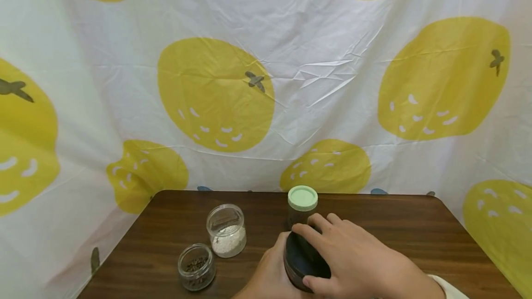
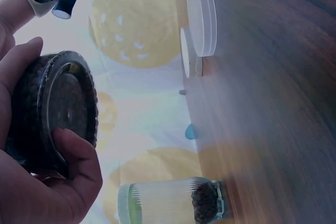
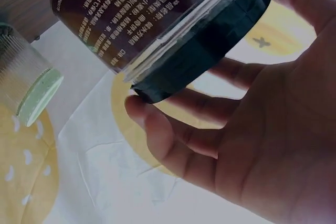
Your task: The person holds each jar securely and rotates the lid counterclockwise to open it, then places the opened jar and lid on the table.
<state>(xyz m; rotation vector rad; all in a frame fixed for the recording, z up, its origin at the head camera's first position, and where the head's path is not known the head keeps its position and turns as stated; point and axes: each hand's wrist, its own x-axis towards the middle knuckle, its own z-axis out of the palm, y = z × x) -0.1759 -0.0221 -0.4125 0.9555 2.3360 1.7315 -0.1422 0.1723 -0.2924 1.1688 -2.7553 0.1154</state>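
A dark jar with a black screw lid (image 1: pixel 305 260) is held up near the front of the table. My left hand (image 1: pixel 272 271) grips the jar body (image 2: pixel 31 108), its fingers and thumb curled round the side and base. With its fingertips round the rim, my right hand (image 1: pixel 353 257) holds the black lid (image 3: pixel 210 40). White print covers the jar's dark label (image 3: pixel 136 14) in the right wrist view. Behind the hands stands a ribbed clear jar with a pale green lid (image 1: pixel 302 198); dark contents show in it in the left wrist view.
To the left stand two lidless clear jars, one with white grains (image 1: pixel 228 239), the other with dark bits (image 1: pixel 196 266). Two flat round lids (image 2: pixel 202 14) lie on the brown table (image 1: pixel 257 206). A lemon-print cloth (image 1: pixel 307 105) hangs behind.
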